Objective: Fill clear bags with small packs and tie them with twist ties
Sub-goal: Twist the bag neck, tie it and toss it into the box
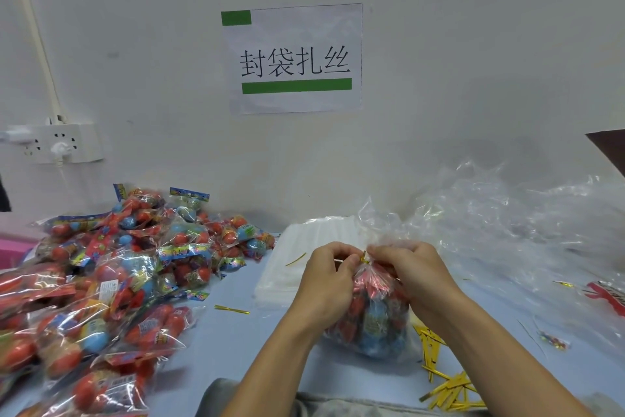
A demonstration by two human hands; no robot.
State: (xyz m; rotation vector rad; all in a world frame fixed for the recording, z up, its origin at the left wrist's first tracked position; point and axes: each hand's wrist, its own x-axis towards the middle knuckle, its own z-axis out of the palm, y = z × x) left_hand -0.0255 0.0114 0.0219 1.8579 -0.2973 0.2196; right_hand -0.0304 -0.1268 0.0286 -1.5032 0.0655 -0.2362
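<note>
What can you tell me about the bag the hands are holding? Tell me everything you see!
The bag is clear, crinkly plastic, stuffed round with red and blue packs. It stands on the blue table, right in front of the person. Its neck is bunched together at the top, with a gold twist tie around it. The left hand and right hand pinch the neck and tie from both sides. Loose plastic sticks up above the tie.

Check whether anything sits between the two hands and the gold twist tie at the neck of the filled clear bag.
Nothing visible does. The left hand and right hand both pinch the gold twist tie directly at the gathered neck of the filled clear bag; only crinkled bag film surrounds it.
</note>
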